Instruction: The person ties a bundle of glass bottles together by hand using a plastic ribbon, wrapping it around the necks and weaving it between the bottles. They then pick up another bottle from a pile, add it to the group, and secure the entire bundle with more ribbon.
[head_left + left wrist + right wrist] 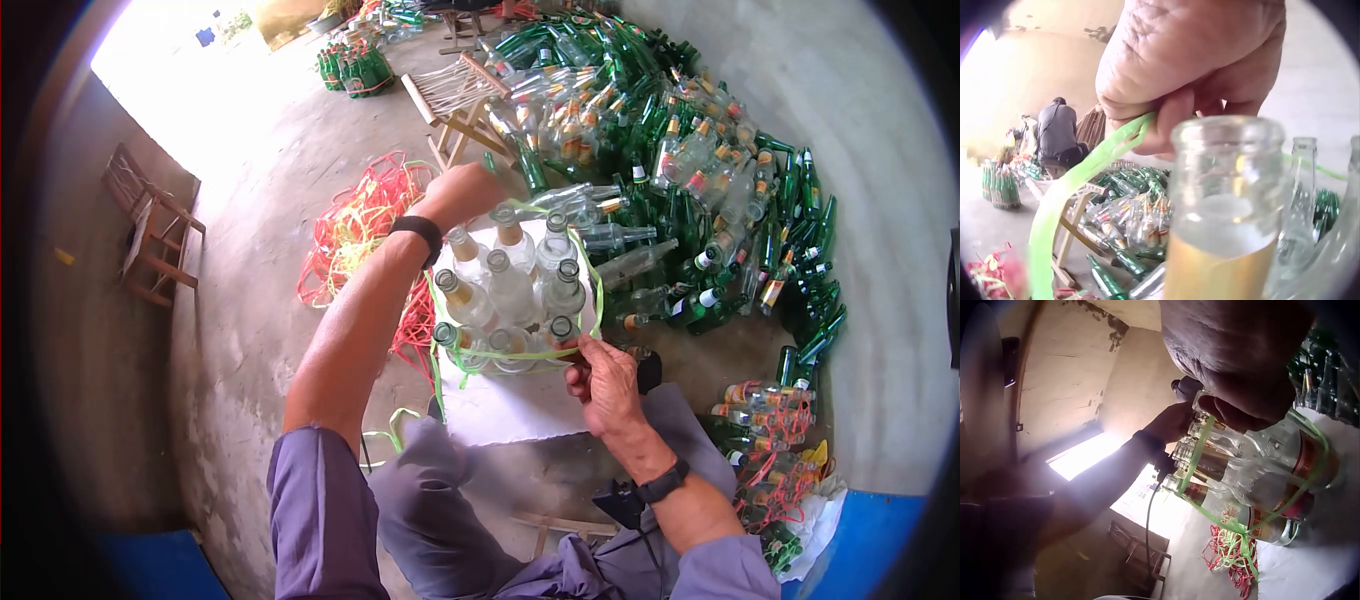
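Several clear glass bottles (512,295) stand upright in a tight group on a white board (515,415) before the seated person. A flat light-green plastic strap (1054,206) runs around the group, and a knot in it shows low on the side in the right wrist view. Over the far side of the bottles, the left hand (462,194) grips the strap in curled fingers, just behind a bottle neck (1225,181). At the near right corner the right hand (606,388) pinches the strap beside a bottle mouth (562,328).
A tangle of red and yellow-green straps (365,230) lies left of the board. Loose green and clear bottles (690,180) heap up along the right wall. A wooden folding stool (458,95) stands beyond, a wooden chair (155,230) at left. Another person (1059,131) sits farther back.
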A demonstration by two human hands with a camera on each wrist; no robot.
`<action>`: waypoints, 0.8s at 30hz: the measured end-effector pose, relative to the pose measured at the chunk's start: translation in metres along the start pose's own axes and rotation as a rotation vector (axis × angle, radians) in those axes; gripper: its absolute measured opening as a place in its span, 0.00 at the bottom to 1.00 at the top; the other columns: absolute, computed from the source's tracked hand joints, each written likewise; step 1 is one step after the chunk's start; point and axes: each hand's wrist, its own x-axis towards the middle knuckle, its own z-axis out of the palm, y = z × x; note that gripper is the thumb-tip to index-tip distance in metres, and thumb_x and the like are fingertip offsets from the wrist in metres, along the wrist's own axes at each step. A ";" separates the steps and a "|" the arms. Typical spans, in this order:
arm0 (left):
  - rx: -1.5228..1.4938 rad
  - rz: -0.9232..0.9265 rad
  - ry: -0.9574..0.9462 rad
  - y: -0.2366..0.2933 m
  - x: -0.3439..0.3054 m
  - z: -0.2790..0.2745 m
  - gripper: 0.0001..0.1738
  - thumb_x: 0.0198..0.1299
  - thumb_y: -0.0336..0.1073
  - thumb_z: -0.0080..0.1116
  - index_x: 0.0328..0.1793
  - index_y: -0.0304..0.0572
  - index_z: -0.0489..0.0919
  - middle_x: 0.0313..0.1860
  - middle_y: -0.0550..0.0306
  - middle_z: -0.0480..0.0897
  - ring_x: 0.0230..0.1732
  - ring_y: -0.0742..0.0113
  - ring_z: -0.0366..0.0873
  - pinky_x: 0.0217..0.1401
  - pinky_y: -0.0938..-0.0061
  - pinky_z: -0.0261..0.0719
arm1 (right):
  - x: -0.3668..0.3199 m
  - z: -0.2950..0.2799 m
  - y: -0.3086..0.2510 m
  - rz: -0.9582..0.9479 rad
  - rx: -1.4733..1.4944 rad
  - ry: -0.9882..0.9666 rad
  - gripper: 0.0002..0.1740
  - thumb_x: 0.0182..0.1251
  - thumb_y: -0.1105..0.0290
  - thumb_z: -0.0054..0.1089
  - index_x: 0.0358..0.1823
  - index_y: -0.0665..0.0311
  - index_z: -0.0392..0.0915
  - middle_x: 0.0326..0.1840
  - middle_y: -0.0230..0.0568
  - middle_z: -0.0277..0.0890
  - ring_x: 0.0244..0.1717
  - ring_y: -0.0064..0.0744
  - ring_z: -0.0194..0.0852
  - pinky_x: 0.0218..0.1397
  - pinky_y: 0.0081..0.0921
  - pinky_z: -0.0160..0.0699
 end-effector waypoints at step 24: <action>-1.133 -0.441 0.177 -0.032 -0.177 0.080 0.13 0.70 0.39 0.55 0.34 0.41 0.79 0.21 0.68 0.75 0.16 0.83 0.64 0.17 0.82 0.57 | 0.006 0.008 0.016 0.073 0.137 0.041 0.15 0.66 0.58 0.69 0.35 0.64 0.81 0.27 0.33 0.78 0.18 0.16 0.68 0.19 0.16 0.61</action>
